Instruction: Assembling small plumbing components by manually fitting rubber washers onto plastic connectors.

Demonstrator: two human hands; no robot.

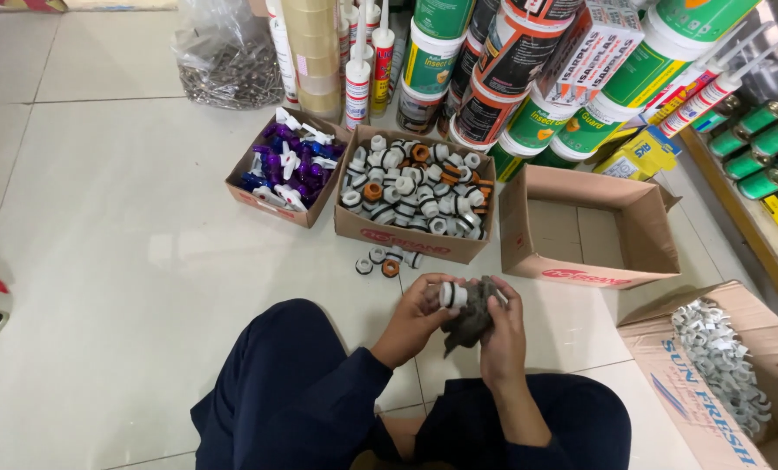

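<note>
White plastic, ringed with a black band: that is the small threaded fitting [452, 295] the left hand [415, 315] pinches between thumb and fingertips, just above the person's knees at the 6 o'clock edge of the view. The right hand [500, 335] is closed around a crumpled grey rag [472, 320], which touches the fitting's side. At 12 o'clock from the hands sits an open cardboard box of like fittings [417, 193], white with some orange ones, and at 11 o'clock a smaller box of purple and white parts [286, 165]. A few loose fittings [387, 260] lie on the tiled floor [128, 244] just in front of the full box. An empty carton [591, 228] stands at 2 o'clock. The grip on the fitting looks light (fingertips only), so a firm rub from the rag could twist it free, and it might roll off among the loose ones.
</note>
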